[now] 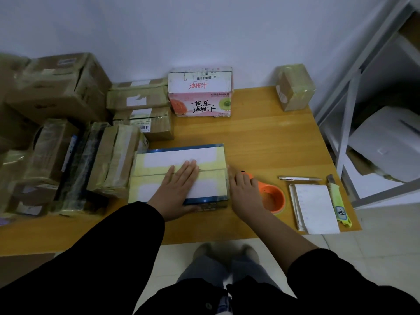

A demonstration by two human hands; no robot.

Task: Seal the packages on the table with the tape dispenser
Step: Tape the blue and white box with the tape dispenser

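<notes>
The right hand lies over the left part of the orange tape dispenser, so only the round roll and a small orange tip beyond the fingers are visible. I cannot tell whether the fingers curl round the handle or only rest on it. The pile of brown packages at the left is blurred and cut off by the frame edge. The lines on the notebook are too faint to read. Dark sleeves cover part of the near edge of the worktop.

The left hand is flat, with straight fingers held together. It presses on top of the package, across the seam between the two flaps. This package has yellowish tape, white labels and blue edges. It sits at the near middle of the worktop, and the dispenser is just beside its right side.

The worktop is orange-brown wood and stands against a pale wall. The floor has light tiles. At the right stands a grey metal shelf with a white box on it.

At the back, by the wall, stands a juice carton with printed Chinese characters. A small taped box sits at the far right corner. Right of the dispenser lie a pen, the notebook and a yellow-green utility knife. The pile at the left crowds close to the package's left side.
</notes>
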